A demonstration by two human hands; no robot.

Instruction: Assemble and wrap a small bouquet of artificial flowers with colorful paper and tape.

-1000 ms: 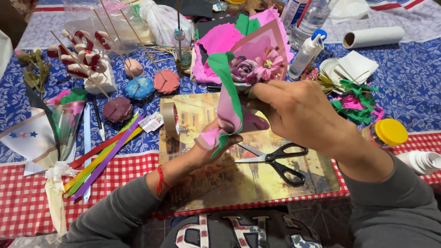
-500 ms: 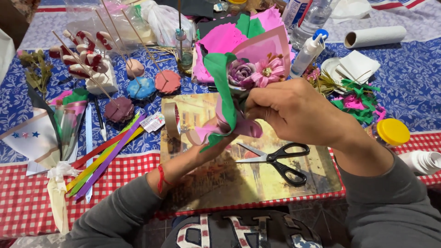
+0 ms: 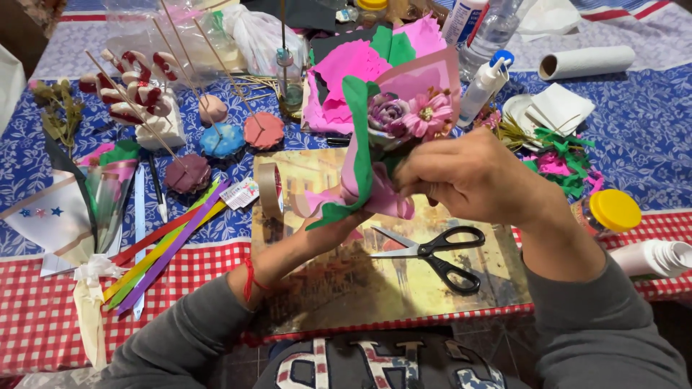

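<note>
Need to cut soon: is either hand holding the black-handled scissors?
No, the black-handled scissors lie untouched on the picture board.

Matt foam bouquet wrap point(image 3: 358, 155), glossy printed board point(image 3: 375, 281), black-handled metal scissors point(image 3: 432, 252), cloth tablecloth point(image 3: 649, 137)

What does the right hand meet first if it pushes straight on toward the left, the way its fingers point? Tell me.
Right hand is already pressed against the paper bouquet, so the pink and green wrap is first. Beyond it lie the foam flower picks, though depth is hard to judge from above.
</note>
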